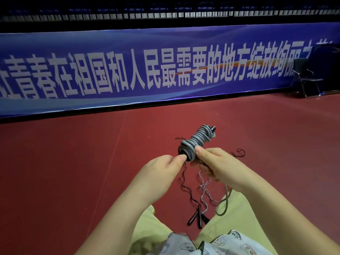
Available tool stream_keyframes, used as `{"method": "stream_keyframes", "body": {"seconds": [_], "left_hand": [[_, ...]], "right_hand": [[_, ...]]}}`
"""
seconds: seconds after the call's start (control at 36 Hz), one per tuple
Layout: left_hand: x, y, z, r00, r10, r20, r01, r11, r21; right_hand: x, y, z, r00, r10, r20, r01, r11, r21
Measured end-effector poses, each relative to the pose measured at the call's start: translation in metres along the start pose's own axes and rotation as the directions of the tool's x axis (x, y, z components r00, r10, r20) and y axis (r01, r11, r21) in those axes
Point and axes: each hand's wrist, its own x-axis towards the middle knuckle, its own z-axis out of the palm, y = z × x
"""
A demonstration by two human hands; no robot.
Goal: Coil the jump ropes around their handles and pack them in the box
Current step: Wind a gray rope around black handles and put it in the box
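Both hands are pinching the grey rope coil (196,142): right hand (219,167) gripping its near end, left hand (161,167) pinching beside it. Springy, light cord; best clamped mid-bundle.

hands: 2 (left hand (161,167), right hand (219,166)) | coiled grey rope (196,142): 1 | black handles (196,217) on floor: 2 | folding chair (306,78): 1 | banner (128,70): 1

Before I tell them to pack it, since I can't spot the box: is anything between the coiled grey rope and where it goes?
That cannot be judged: no box shows in this view. The grey coiled rope is held up by both the left hand and right hand. A loose grey tail hangs toward the floor, above the black handles.
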Motion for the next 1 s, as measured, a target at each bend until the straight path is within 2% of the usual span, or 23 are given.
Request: {"method": "stream_keyframes", "body": {"seconds": [0.08,0.25,0.36,0.5,0.58,0.64,0.72,0.78,0.81,0.86,0.92,0.97,1.0], "left_hand": [[-0.003,0.001,-0.002,0.999,0.029,-0.023,-0.028,0.997,0.072],[-0.007,0.006,-0.004,0.998,0.056,-0.039,-0.051,0.991,0.126],[-0.015,0.013,-0.010,0.988,0.117,-0.105,-0.090,0.969,0.230],[-0.019,0.020,-0.017,0.962,0.190,-0.194,-0.133,0.952,0.274],[-0.018,0.023,-0.018,0.958,0.200,-0.207,-0.131,0.943,0.305],[-0.017,0.023,-0.016,0.957,0.212,-0.200,-0.139,0.936,0.324],[-0.015,0.020,-0.013,0.972,0.173,-0.157,-0.126,0.955,0.268],[-0.013,0.018,-0.015,0.994,0.100,-0.041,-0.095,0.989,0.115],[-0.011,0.017,-0.017,0.995,0.078,0.064,-0.079,0.997,0.001],[-0.009,0.011,-0.021,0.936,0.118,0.332,-0.021,0.959,-0.283],[-0.008,0.005,-0.021,0.800,0.255,0.543,0.120,0.819,-0.561],[-0.008,0.001,-0.018,0.646,0.394,0.654,0.303,0.654,-0.693],[-0.007,0.001,-0.016,0.595,0.434,0.677,0.362,0.607,-0.707]], "right_hand": [[-0.005,-0.005,-0.001,0.999,-0.031,0.031,0.028,0.995,0.094],[-0.005,-0.007,0.001,0.999,-0.025,0.042,0.020,0.994,0.106],[-0.004,-0.013,0.002,0.997,-0.062,0.053,0.051,0.980,0.193],[-0.005,-0.028,-0.001,0.998,-0.062,-0.015,0.064,0.991,0.117],[-0.005,-0.031,-0.004,0.997,-0.042,-0.072,0.044,0.999,0.032],[-0.006,-0.031,-0.004,0.994,-0.049,-0.094,0.054,0.997,0.053],[-0.007,-0.026,-0.001,0.986,-0.146,-0.080,0.159,0.970,0.185],[-0.008,-0.022,0.000,0.974,-0.216,-0.066,0.226,0.935,0.274],[-0.008,-0.020,0.000,0.969,-0.244,-0.051,0.247,0.918,0.309],[-0.008,-0.017,-0.002,0.959,-0.282,-0.026,0.271,0.885,0.378],[-0.007,-0.015,-0.004,0.955,-0.296,-0.019,0.270,0.843,0.465],[-0.008,-0.015,-0.004,0.947,-0.321,0.002,0.279,0.826,0.489],[-0.009,-0.015,-0.004,0.939,-0.343,0.020,0.294,0.832,0.470]]}}
